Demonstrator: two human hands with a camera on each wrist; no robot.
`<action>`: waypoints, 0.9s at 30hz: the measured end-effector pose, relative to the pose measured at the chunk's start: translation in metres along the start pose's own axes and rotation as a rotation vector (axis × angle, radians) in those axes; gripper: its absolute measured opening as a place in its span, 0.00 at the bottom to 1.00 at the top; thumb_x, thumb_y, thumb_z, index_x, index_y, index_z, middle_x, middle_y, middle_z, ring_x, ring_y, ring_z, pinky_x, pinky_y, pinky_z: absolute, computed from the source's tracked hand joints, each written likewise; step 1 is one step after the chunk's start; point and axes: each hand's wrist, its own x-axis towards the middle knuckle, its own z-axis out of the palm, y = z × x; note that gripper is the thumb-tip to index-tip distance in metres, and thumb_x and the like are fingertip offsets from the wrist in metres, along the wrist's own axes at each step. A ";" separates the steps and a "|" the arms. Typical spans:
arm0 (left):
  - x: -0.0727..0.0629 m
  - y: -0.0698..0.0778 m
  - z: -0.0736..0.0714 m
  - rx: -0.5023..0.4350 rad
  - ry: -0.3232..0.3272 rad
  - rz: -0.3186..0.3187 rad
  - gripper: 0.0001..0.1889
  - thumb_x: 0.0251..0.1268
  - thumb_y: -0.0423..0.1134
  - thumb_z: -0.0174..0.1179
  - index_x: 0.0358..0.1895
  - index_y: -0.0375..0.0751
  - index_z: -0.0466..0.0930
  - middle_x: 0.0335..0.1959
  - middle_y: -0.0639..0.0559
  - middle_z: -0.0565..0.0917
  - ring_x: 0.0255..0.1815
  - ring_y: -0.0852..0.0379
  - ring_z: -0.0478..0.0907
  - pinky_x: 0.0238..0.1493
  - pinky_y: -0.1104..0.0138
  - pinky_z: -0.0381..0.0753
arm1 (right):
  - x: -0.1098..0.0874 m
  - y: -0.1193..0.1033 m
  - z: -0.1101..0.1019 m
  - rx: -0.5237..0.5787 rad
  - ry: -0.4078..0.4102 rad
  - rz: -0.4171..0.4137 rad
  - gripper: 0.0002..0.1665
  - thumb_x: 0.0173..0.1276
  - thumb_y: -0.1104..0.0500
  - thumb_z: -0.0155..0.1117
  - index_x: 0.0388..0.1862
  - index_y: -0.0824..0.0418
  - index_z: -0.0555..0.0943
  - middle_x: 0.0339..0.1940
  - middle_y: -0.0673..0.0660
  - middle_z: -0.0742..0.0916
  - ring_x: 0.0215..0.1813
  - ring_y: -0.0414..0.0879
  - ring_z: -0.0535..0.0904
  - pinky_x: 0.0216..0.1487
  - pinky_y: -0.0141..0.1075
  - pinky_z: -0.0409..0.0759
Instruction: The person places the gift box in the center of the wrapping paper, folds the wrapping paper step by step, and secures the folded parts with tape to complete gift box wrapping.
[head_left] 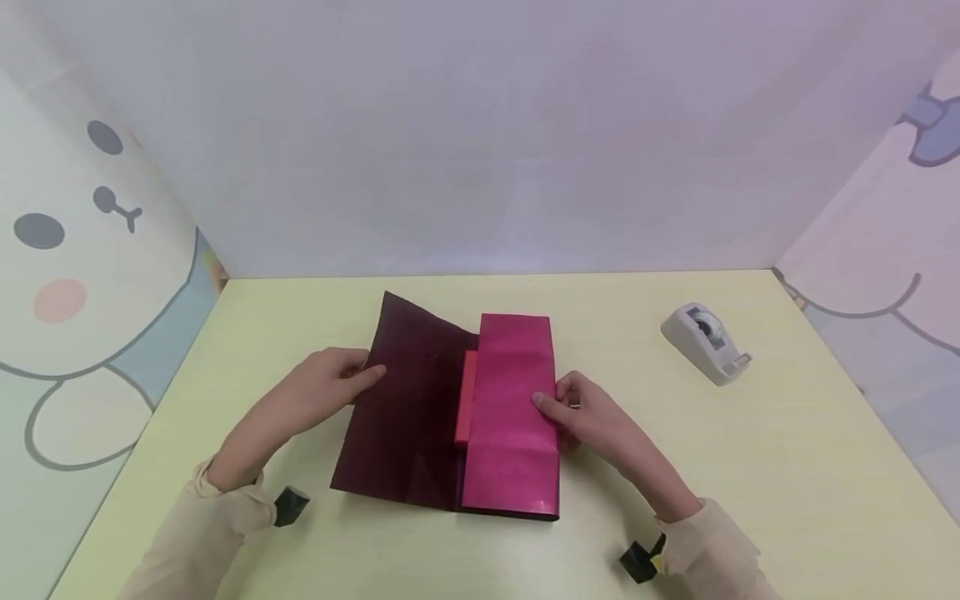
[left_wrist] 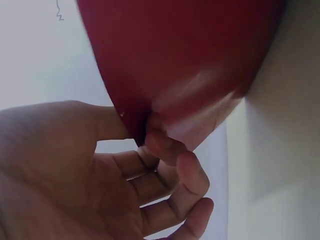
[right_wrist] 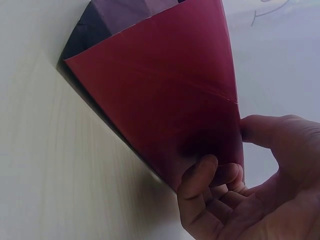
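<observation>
A sheet of wrapping paper (head_left: 408, 408), dark purple on one face and glossy magenta on the other, lies partly folded at the middle of the table. Its left part is raised. The right part is folded over a red box (head_left: 467, 397), leaving just a strip of the box in sight. My left hand (head_left: 322, 387) pinches the left edge of the sheet between thumb and fingers, plain also in the left wrist view. On the other side, my right hand (head_left: 600, 417) grips the right edge of the magenta fold (head_left: 513, 417), thumb on top and fingers curled behind it.
A grey-white tape dispenser (head_left: 705, 342) with a roll of tape stands at the back right of the pale wooden table (head_left: 787, 467). Panels with cartoon figures (head_left: 82, 233) border the table left and right. A pale wall (head_left: 480, 167) rises behind its back edge.
</observation>
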 end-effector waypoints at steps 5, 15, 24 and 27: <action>0.004 0.019 0.000 -0.052 -0.034 -0.020 0.21 0.81 0.49 0.54 0.25 0.44 0.66 0.19 0.55 0.66 0.24 0.57 0.61 0.27 0.65 0.64 | -0.001 0.000 0.000 -0.002 0.004 0.003 0.21 0.76 0.48 0.66 0.45 0.62 0.69 0.35 0.58 0.80 0.28 0.47 0.75 0.31 0.36 0.77; 0.013 0.062 0.003 -0.090 -0.136 -0.022 0.21 0.79 0.48 0.55 0.25 0.43 0.69 0.17 0.55 0.67 0.21 0.58 0.59 0.27 0.64 0.62 | -0.002 0.001 -0.001 0.008 0.001 0.000 0.22 0.75 0.47 0.66 0.45 0.62 0.69 0.35 0.58 0.80 0.29 0.47 0.76 0.32 0.36 0.77; 0.030 0.085 0.024 -0.113 -0.183 0.057 0.18 0.80 0.47 0.54 0.28 0.41 0.76 0.19 0.54 0.72 0.22 0.58 0.60 0.27 0.65 0.61 | 0.000 0.002 -0.001 0.017 -0.002 -0.003 0.22 0.75 0.47 0.66 0.45 0.62 0.70 0.36 0.58 0.80 0.29 0.47 0.76 0.33 0.36 0.78; 0.037 0.089 0.034 -0.133 -0.195 0.088 0.17 0.80 0.45 0.55 0.30 0.41 0.79 0.22 0.53 0.77 0.23 0.57 0.65 0.30 0.65 0.65 | 0.001 0.003 0.000 0.026 -0.005 0.004 0.22 0.75 0.46 0.66 0.45 0.62 0.70 0.35 0.58 0.80 0.30 0.47 0.77 0.34 0.37 0.79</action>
